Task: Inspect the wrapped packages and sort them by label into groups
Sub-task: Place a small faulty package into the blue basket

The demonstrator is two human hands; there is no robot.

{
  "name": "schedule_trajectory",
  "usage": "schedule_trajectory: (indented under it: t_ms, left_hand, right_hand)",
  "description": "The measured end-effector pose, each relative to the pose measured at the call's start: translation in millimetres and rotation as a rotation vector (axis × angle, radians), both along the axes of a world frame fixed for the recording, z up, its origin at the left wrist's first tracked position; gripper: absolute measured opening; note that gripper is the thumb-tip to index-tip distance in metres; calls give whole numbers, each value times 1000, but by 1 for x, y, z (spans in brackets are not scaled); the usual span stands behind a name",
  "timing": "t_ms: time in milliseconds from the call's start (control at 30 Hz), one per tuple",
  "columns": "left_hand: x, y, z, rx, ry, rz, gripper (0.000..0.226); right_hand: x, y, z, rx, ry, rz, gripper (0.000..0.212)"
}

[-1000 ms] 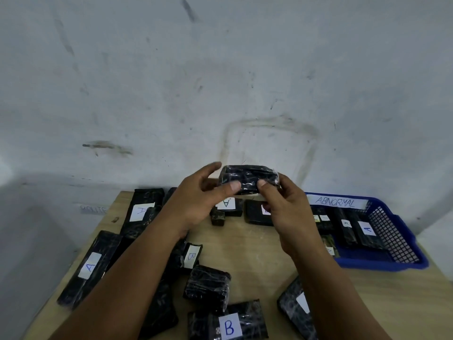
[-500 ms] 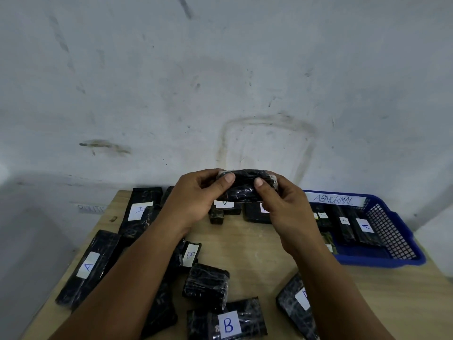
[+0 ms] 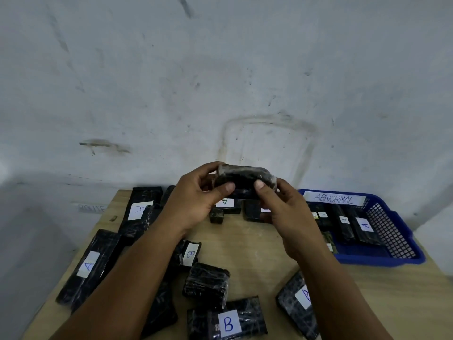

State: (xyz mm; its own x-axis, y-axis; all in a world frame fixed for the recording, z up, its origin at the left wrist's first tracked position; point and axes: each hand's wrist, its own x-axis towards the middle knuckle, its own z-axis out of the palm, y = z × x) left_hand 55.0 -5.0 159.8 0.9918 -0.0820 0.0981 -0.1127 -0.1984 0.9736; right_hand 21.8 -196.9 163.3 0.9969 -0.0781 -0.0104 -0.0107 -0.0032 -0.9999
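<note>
Held package: a black wrapped package (image 3: 242,181) is raised above the far middle of the wooden table (image 3: 257,249).
Left hand (image 3: 196,202): curled round its left end, thumb pressing the near face.
Right hand (image 3: 285,212): pinching its right end.
Blue basket (image 3: 402,244): far right, tagged ABNORMAL.

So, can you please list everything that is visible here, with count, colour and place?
held package: one, black wrapped, no label visible, raised above the table's far side
packages on table: about ten, black with white A or B labels where shown, spread left, centre and near edge
basket: one, blue, white ABNORMAL sign, table's right side
packages in basket: several, black, two show A
table: one, light wood
wall: grey-white, scuffed, behind
left hand: grips the held package's left end
right hand: grips its right end
</note>
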Motion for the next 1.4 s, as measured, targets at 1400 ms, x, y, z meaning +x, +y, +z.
schedule_trajectory:
  t_ms: [1400]
  left_hand:
    - [-3, -5, -8, -75, 65, 103, 18]
  right_hand:
    - [8, -10, -21, -47, 15, 112, 80]
